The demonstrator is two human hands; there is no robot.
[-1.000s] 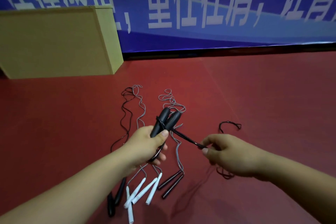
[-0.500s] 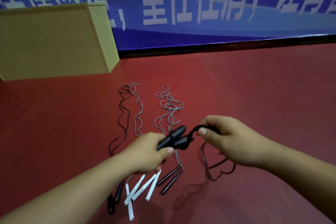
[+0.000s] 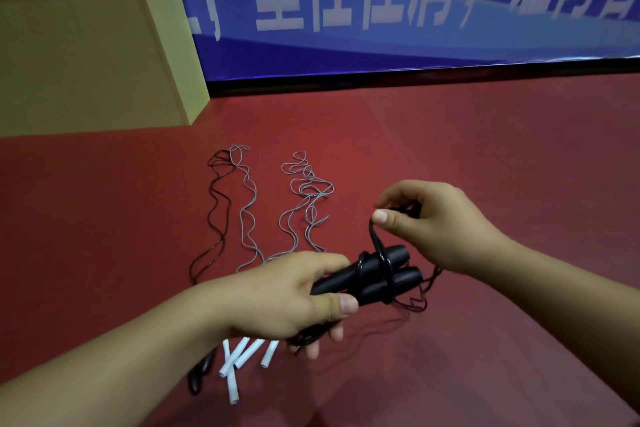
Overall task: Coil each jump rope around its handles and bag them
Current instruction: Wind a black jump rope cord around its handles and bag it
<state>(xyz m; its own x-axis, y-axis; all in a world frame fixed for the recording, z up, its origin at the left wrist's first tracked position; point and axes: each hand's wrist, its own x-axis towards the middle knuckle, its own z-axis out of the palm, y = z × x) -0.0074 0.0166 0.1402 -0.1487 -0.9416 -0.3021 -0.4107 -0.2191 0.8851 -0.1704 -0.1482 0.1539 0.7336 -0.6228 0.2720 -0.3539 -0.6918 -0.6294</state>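
Head: left hand [image 3: 287, 298] grips black handles [image 3: 374, 274].

Red floor [image 3: 485, 156], matte, smooth, with a faint seam line running diagonally away from the banner. Blue banner [image 3: 398, 45] across the back wall, big pale characters blurred, lighter swoosh through the middle. Black baseboard strip [image 3: 415, 74] directly under the banner, meeting the floor. Tan cardboard box [image 3: 86, 62] left of the banner, overlapping its left end, standing on the floor, lighter narrow side facing the banner. Dim, even lighting, soft shadows on the floor well in front of the banner. No windows visible.
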